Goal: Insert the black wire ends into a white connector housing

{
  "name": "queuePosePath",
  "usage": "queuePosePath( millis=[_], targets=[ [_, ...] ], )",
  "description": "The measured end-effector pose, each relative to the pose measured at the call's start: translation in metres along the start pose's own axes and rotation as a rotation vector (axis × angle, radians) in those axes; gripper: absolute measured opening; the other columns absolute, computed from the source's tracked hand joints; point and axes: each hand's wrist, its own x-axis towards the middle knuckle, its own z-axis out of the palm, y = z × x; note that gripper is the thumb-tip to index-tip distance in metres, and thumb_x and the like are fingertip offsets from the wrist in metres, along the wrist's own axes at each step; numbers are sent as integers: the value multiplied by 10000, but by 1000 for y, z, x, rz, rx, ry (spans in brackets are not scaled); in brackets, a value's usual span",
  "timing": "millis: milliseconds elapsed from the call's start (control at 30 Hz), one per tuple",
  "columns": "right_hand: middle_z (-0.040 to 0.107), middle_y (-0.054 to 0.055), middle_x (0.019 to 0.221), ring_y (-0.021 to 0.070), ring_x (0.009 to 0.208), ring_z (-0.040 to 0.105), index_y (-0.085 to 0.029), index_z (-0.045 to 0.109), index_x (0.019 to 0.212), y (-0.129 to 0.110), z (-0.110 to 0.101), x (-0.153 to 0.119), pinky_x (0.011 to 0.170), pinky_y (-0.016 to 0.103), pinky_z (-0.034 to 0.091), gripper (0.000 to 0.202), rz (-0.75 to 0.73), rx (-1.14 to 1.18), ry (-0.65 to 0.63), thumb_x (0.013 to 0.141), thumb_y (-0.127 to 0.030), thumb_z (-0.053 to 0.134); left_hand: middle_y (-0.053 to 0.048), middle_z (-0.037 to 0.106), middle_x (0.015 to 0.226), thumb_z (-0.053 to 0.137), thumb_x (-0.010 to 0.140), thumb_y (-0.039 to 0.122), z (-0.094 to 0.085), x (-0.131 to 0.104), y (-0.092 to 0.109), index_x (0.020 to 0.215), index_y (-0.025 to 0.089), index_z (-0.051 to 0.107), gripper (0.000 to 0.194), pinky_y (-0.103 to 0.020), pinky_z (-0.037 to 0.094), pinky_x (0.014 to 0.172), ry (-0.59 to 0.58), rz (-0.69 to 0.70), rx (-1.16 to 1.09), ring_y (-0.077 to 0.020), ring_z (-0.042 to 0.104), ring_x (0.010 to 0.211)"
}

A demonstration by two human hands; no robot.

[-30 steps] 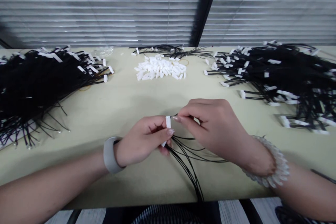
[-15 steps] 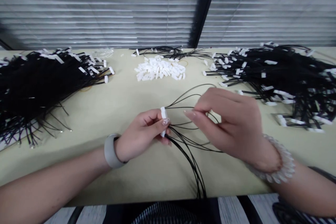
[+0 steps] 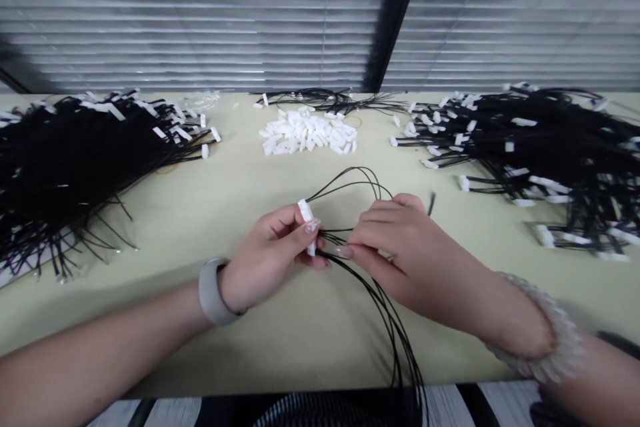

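Note:
My left hand (image 3: 285, 235) pinches a white plastic connector (image 3: 305, 211) between thumb and fingers, above the middle of the table. Several thin black wires (image 3: 387, 300) come out of the connector's right side; some loop upward and others bend down over the table's front edge. My right hand (image 3: 400, 237) is closed round some of these wires, a short way right of the connector. Its fingertips hide how many it holds. One dark wire end sticks up behind the right hand.
A pile of loose white connectors (image 3: 307, 131) lies at the back centre, with black wires (image 3: 330, 101) behind it. Large heaps of black wire harnesses with white connectors lie on the left (image 3: 85, 153) and right (image 3: 545, 147). Window blinds (image 3: 200, 20) stand behind the table (image 3: 225, 367).
My right hand has come down and closed on the wires near the connector. The connector has tilted a little in my left hand. The wires below have swung to the right.

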Motion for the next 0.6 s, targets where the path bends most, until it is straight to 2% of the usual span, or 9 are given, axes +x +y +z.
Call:
queuePosePath(
  millis=[100, 167, 300, 367, 433, 500, 533, 567, 600],
  targets=[
    [500, -35, 562, 78, 586, 449, -152, 506, 613, 1, 1, 2, 670, 279, 298, 272, 51, 73, 56, 875, -185, 440, 16, 577, 682, 622, 782, 322, -1, 0, -2, 723, 149, 540, 201, -243, 513, 591, -17, 16, 1, -104, 607, 591],
    [509, -30, 582, 82, 585, 443, -151, 518, 640, 3, 1, 3, 659, 272, 313, 256, 21, 14, 75, 878, -184, 429, 26, 561, 669, 621, 784, 310, -1, 0, -3, 722, 155, 541, 186, -241, 516, 579, -25, 12, -21, -101, 599, 590],
    [495, 7, 601, 137, 619, 417, -170, 524, 613, 5, -10, -1, 627, 312, 282, 234, -185, -446, 103, 836, -149, 457, 31, 556, 662, 626, 782, 290, 0, 0, 0, 715, 153, 538, 176, -228, 514, 571, -22, -23, -58, -89, 585, 577],
    [453, 12, 540, 138, 566, 372, -180, 514, 577, 8, -22, -6, 579, 315, 248, 233, -238, -694, 214, 794, -103, 477, 32, 555, 644, 630, 780, 292, 1, 1, 1, 716, 149, 537, 181, -222, 514, 570, -4, -38, -102, -81, 571, 560],
    [449, 17, 500, 140, 530, 362, -191, 559, 622, 14, -35, -10, 539, 317, 224, 184, -215, -818, 392, 780, -109, 511, 31, 557, 628, 631, 780, 287, 2, 1, 2, 726, 149, 539, 175, -219, 517, 572, 21, -49, -163, -77, 560, 557],
    [546, 52, 591, 172, 604, 461, -198, 623, 791, 21, -45, -13, 550, 329, 259, 109, -97, -742, 603, 804, -155, 523, 26, 564, 632, 633, 781, 273, 3, 1, 3, 734, 151, 540, 161, -224, 521, 583, 36, -57, -200, -79, 558, 571],
    [602, 81, 722, 201, 708, 522, -204, 623, 911, 24, -49, -13, 577, 336, 297, 148, -17, -615, 701, 828, -176, 504, 23, 568, 640, 631, 783, 269, 3, 2, 3, 736, 151, 540, 156, -228, 523, 591, 38, -61, -206, -82, 559, 582],
    [619, 103, 898, 228, 846, 550, -221, 585, 1044, 26, -53, -12, 621, 342, 337, 223, 60, -439, 742, 859, -195, 464, 19, 571, 649, 627, 787, 267, 3, 2, 2, 738, 151, 542, 152, -232, 525, 600, 38, -65, -206, -84, 559, 593],
    [590, 108, 1051, 242, 964, 543, -249, 516, 1157, 27, -55, -11, 669, 346, 370, 289, 122, -251, 730, 888, -215, 417, 16, 571, 654, 624, 790, 265, 3, 2, 2, 739, 151, 543, 149, -236, 525, 607, 38, -67, -206, -86, 559, 603]
  ],
)
